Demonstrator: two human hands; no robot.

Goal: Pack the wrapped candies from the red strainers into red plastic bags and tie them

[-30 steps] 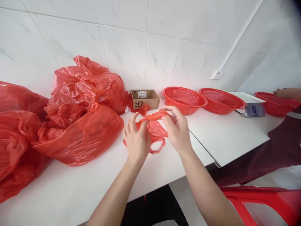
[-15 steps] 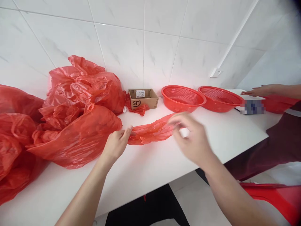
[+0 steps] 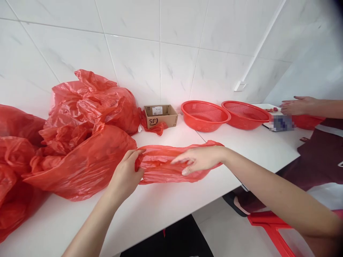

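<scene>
Hands work at a thin, translucent red plastic bag (image 3: 158,175) spread above the white surface (image 3: 160,205), between its front edge and the back-edge containers: the left hand (image 3: 127,175) grasps its left end, while the right hand (image 3: 198,159) reaches over its middle, fingers loosely parted and gripping nothing. Smoothing the bag seems the step in hand, calling for a steady left hold and an open right palm. An open brown cardboard box (image 3: 161,121) and two round, red, perforated plastic baskets (image 3: 205,125) stand behind, their bottoms hidden and contents unclear.
</scene>
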